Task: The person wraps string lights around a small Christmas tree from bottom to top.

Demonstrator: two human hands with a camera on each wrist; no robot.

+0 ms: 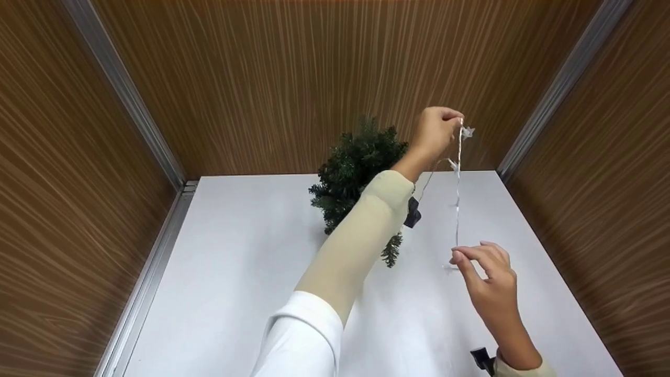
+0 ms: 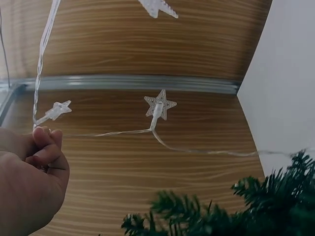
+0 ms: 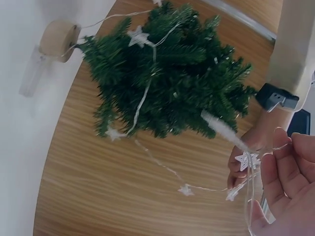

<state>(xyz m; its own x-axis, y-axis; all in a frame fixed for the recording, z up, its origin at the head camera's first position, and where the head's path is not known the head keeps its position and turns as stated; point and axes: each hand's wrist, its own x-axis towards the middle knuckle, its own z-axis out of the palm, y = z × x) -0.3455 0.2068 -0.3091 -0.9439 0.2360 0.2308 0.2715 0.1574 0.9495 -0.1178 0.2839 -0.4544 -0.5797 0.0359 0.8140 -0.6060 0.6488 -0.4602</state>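
Observation:
A string of clear star-shaped lights [image 1: 458, 183] runs down between my two hands. My left hand [image 1: 435, 130], raised at the back right, pinches its wire between thumb and fingertips. Lower down, the thumb and index finger of my right hand [image 1: 492, 277] pinch the same string. In the left wrist view, one star [image 2: 160, 104] hangs on the strand leading toward the tree. A small green artificial Christmas tree [image 3: 172, 83] has part of the string draped over its branches in the right wrist view. My left forearm hides part of the tree in the head view.
The tree has a round wooden base [image 3: 60, 40], with a clear tube-like piece [image 3: 32, 76] beside it on the white table [image 1: 235, 251]. Wood-grain panels [image 1: 251, 89] enclose the back and sides. A dark wrist device [image 3: 276, 97] sits on my left arm.

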